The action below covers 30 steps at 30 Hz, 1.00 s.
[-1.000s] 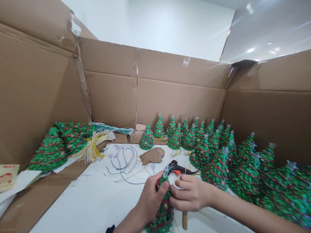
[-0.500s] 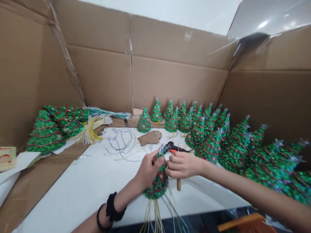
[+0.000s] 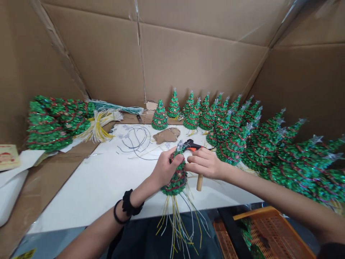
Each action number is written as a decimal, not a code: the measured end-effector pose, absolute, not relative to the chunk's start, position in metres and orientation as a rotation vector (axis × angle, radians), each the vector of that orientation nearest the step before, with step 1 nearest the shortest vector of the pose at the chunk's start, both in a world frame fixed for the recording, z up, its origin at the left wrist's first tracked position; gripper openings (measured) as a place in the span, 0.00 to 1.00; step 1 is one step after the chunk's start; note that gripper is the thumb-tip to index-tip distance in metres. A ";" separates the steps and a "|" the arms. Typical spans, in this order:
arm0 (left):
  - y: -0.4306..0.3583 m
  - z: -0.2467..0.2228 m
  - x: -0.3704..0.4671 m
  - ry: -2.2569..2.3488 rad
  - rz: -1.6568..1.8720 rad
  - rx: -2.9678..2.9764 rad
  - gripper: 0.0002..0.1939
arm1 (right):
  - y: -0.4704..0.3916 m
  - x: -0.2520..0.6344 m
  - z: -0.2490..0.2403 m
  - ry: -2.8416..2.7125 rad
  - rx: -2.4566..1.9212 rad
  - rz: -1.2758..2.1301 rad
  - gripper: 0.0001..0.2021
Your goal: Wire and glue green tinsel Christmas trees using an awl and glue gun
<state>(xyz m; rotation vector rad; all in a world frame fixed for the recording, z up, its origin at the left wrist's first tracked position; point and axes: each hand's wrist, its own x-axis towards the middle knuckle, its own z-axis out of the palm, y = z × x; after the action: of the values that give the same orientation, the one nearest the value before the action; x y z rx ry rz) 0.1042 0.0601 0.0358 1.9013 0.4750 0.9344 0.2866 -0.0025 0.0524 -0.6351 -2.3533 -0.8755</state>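
Observation:
A small green tinsel tree point(image 3: 175, 181) with red garland lies tilted toward me, a clear star point(image 3: 180, 145) at its top and yellow and white wires trailing from its base. My left hand point(image 3: 165, 167) is wrapped round its upper part, thumb across the front. Close against the tree's right side is my right hand point(image 3: 203, 163), fingers curled; what they pinch is too small to name. Just beyond it lies a black and orange tool point(image 3: 192, 144). A wooden handle point(image 3: 199, 182) shows below the right hand.
Many finished trees point(image 3: 231, 144) stand along the right and back. More trees point(image 3: 48, 126) and wire bundles point(image 3: 98, 126) lie at the left. A brown cardboard piece point(image 3: 166, 135) and loose dark wires are on the white board point(image 3: 107, 180). An orange crate point(image 3: 280, 230) sits lower right.
The view has tilted downward, showing the crate and my lap. Both hands stay at the tree; my right hand's fingers have shifted and look slightly less tightly curled.

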 end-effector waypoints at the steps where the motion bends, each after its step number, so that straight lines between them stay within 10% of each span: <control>1: 0.060 0.036 0.104 0.476 0.935 1.904 0.26 | -0.002 0.286 0.053 -2.356 -0.628 -0.897 0.07; 15: 0.058 0.037 0.096 0.577 0.971 1.900 0.29 | -0.001 0.277 0.060 -2.382 -0.214 -1.392 0.23; 30: 0.053 0.039 0.094 0.650 1.000 1.888 0.26 | -0.027 0.252 0.059 -2.306 -0.706 -1.299 0.23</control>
<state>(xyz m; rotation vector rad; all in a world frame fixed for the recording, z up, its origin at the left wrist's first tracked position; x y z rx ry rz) 0.0943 0.0529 0.0394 1.8878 0.6503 1.0001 0.2515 -0.0270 0.0587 -0.7056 -2.3063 -1.2988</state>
